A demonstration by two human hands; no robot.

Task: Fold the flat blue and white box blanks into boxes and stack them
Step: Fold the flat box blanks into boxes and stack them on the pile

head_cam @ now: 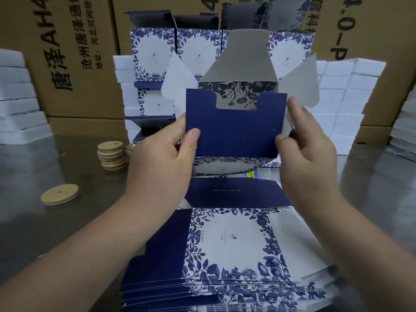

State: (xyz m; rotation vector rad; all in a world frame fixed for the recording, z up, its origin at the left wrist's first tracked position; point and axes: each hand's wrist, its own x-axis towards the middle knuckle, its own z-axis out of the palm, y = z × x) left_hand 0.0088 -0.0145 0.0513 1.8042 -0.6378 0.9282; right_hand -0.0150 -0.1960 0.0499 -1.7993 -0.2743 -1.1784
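At 6 o'clock on the bench (33, 221), a pile of flat blanks (227, 251) lies face up, its small printed logo too fine to read. Above it, at centre, the left hand (162, 163) and right hand (308, 154) each pinch a side edge of a half-folded box (234, 131), thumbs on its navy flap. At 12 o'clock stand finished boxes (153, 57); behind them, brown cartons (74, 64) read "唐泽AH4".

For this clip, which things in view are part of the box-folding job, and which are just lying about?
Part of the job: half-folded box, gripped by left hand and right hand; pile of flat blanks; stack of folded boxes.
Lying about: wooden discs; white blocks; brown cartons.
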